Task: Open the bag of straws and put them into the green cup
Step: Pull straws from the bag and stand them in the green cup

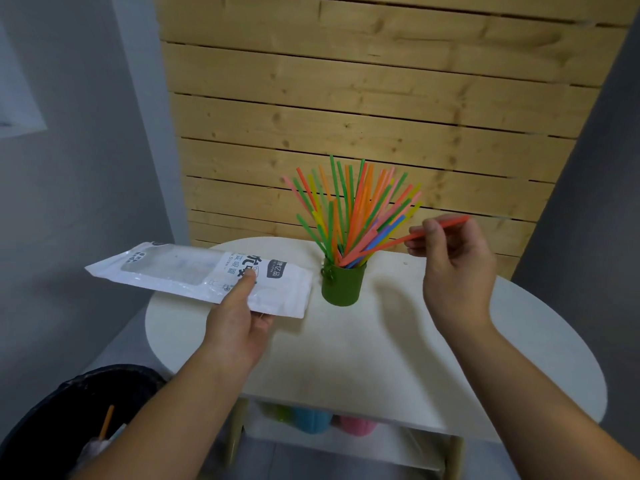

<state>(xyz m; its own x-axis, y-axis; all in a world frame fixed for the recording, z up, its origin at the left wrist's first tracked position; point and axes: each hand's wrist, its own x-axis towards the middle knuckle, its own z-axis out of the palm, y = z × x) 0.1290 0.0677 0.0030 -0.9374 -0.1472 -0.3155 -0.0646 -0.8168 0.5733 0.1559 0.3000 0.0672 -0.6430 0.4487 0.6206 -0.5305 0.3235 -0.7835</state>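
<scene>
The green cup (343, 284) stands upright near the back of the round white table (381, 341), filled with several coloured straws (349, 209) that fan out above it. My right hand (453, 268), to the right of the cup, pinches an orange straw (446, 225); the straw slants down to the left, with its lower end at the cup's mouth. My left hand (239, 320) holds the white straw bag (204, 277) flat above the table's left side, thumb on top. The bag's clear window looks empty.
A black bin (69, 420) with a liner and an orange straw inside stands at the lower left. Blue, pink and green cups (311, 419) sit on a shelf under the table. A wooden slat wall rises close behind the table.
</scene>
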